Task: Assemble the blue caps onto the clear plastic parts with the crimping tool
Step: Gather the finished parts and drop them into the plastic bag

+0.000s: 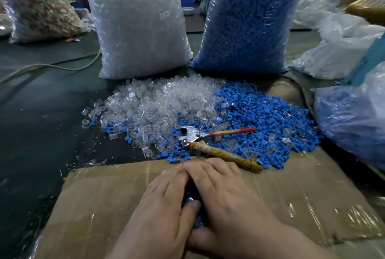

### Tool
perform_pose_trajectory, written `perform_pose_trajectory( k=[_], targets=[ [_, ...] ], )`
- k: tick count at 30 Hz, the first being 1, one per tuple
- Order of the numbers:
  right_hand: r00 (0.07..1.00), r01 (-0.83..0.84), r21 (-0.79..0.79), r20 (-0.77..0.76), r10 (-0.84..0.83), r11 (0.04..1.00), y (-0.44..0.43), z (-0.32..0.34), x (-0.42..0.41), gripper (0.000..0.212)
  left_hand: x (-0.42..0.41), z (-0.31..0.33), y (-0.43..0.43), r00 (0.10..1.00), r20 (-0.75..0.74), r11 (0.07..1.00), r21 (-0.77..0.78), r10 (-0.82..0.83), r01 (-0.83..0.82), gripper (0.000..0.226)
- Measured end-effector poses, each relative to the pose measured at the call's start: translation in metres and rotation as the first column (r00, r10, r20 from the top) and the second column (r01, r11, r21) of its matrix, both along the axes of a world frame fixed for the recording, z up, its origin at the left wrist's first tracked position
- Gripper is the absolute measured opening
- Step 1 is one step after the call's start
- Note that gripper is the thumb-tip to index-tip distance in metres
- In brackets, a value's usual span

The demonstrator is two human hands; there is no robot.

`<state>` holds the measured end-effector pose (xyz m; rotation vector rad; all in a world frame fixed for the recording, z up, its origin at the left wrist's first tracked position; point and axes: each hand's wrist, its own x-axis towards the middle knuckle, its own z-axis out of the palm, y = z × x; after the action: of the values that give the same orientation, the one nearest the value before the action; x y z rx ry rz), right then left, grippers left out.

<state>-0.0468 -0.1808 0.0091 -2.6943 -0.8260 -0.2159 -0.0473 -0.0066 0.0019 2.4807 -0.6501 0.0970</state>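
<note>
Head view looks down at a person's left hand (pixel 164 202) and right hand (pixel 227 194), laid side by side on a flat sheet of brown taped cardboard (pixel 100 196) at the near edge of the dark green bench (pixel 41 102). The fingers of both hands are stretched out almost flat and are not clenched. They hem in a small clutch of blue and clear pieces (pixel 197 220) that shows only in the gap between the palms. Whether a cap has been seated on a clear part under there I cannot tell.

Just beyond the fingertips lies the metal crimping tool (pixel 195 136). One of its handles is red, the other is wrapped in dirty yellowish cloth, and nobody is touching it. It rests where the loose heap of clear plastic parts (pixel 158 100) runs into the loose heap of small blue plastic caps (pixel 266 117). Behind these stand a tall clear bag of clear parts (pixel 137 21) and a tall clear bag of blue caps (pixel 248 27).

My guess is that this is the gathering and pairing step, before any crimping. The next move calls for one hand to steady a mated pair while the other reaches forward for the tool's wrapped handle, and the pair must not scatter as the hands part.
</note>
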Motion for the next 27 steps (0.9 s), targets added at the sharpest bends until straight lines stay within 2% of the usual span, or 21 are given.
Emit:
perform_pose_trajectory(
  k=[2,4,8,11,15,17,20,23,27],
  targets=[
    [0.998,0.058,-0.041,0.042,-0.057,0.997,0.0,-0.001,0.0,0.088,-0.002,-0.005,-0.008,0.998,0.001,0.994,-0.084,0.065,-0.064,0.072],
    [0.991,0.103,-0.025,0.089,-0.1,0.994,-0.001,-0.003,-0.001,0.082,-0.005,-0.005,-0.011,0.996,0.021,0.994,-0.063,0.092,-0.09,0.062],
    [0.965,0.066,0.059,0.249,-0.079,0.996,0.0,-0.013,-0.001,0.059,-0.003,-0.015,-0.008,0.982,0.164,0.994,-0.067,0.094,-0.084,0.047],
    [0.953,0.07,0.029,0.292,-0.075,0.997,-0.001,-0.015,0.001,0.059,-0.001,-0.018,-0.008,0.975,0.199,0.99,-0.123,0.095,-0.072,0.044],
    [0.955,0.085,0.044,0.283,-0.094,0.995,-0.003,-0.016,-0.002,0.067,-0.003,-0.009,-0.008,0.981,0.09,0.965,-0.215,0.17,-0.148,0.048],
    [0.964,0.068,0.094,0.249,-0.089,0.993,-0.002,-0.013,-0.003,0.057,-0.003,-0.007,-0.009,0.984,0.068,0.965,-0.217,0.166,-0.148,0.047],
    [0.981,0.049,0.118,0.18,-0.07,0.992,0.0,-0.007,-0.005,0.035,-0.005,-0.006,-0.008,0.976,-0.007,0.927,-0.309,0.22,-0.211,0.05],
    [0.984,0.075,0.085,0.154,-0.087,0.994,0.003,-0.003,-0.007,0.018,-0.009,-0.01,-0.004,0.957,-0.037,0.865,-0.419,0.288,-0.276,0.042],
    [0.989,0.076,0.077,0.123,-0.085,0.994,0.002,0.0,-0.007,0.016,-0.008,-0.017,0.001,0.931,-0.143,0.711,-0.609,0.336,-0.35,0.031]
  ],
)
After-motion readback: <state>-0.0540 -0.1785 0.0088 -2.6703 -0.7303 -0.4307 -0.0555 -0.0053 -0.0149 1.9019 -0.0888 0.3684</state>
